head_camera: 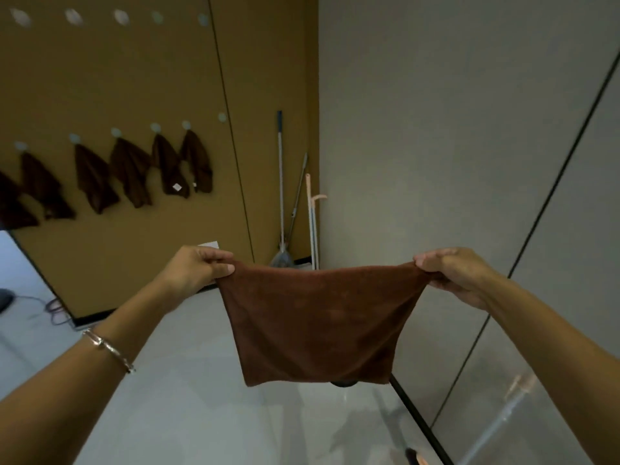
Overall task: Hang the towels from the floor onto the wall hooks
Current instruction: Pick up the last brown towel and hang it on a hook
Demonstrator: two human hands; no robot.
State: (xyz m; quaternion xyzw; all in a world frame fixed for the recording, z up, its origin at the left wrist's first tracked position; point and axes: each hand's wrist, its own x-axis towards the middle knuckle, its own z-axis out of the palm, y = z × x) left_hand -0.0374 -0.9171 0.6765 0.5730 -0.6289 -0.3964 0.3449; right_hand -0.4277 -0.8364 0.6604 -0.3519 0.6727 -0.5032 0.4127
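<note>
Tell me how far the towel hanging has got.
Done: several brown towels hang on the lower hooks. In hand: the left hand and right hand pinch the top corners of another towel, spread between them. Left: hanging it; a free hook ends that row.

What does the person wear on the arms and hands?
Both forearms are bare, with no sleeves in view. The left hand and right hand have no gloves. A thin silver bracelet circles the left wrist; the right wrist carries nothing.
</note>
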